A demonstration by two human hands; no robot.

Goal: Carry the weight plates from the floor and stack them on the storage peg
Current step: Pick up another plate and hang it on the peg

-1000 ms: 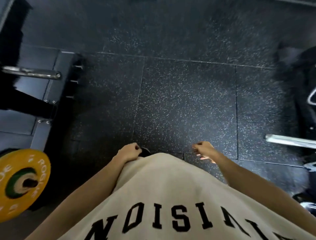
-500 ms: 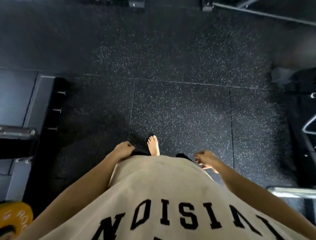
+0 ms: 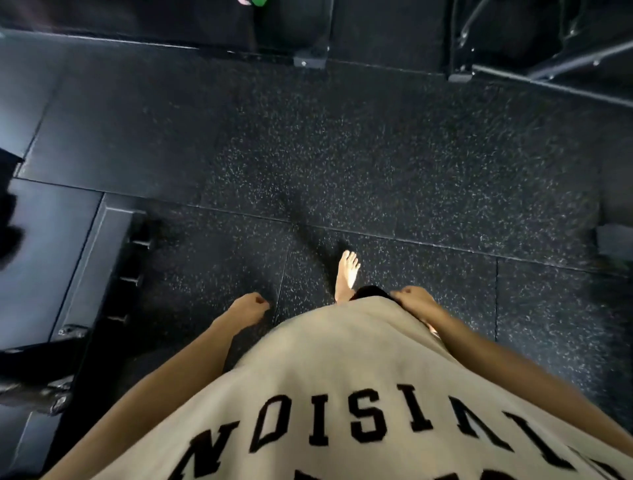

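Observation:
My left hand (image 3: 249, 306) hangs at my side with its fingers loosely curled and holds nothing. My right hand (image 3: 411, 298) hangs in front of my beige shirt, its fingers also loosely curled and empty. My bare foot (image 3: 347, 274) steps forward on the black speckled rubber floor (image 3: 342, 164). A small bit of green and pink (image 3: 251, 2) shows at the top edge; I cannot tell what it is. No weight plate and no storage peg can be made out in this view.
A black steel rack base (image 3: 102, 267) with short pegs and bolted feet lies to my left. More black frame feet and bars (image 3: 310, 58) stand along the far edge and at the top right (image 3: 548, 65). Open rubber floor stretches ahead.
The view has moved forward across the floor. The yellow plate at the lower left has dropped out of view. My bare foot has stepped ahead. Both hands swing empty at my sides.

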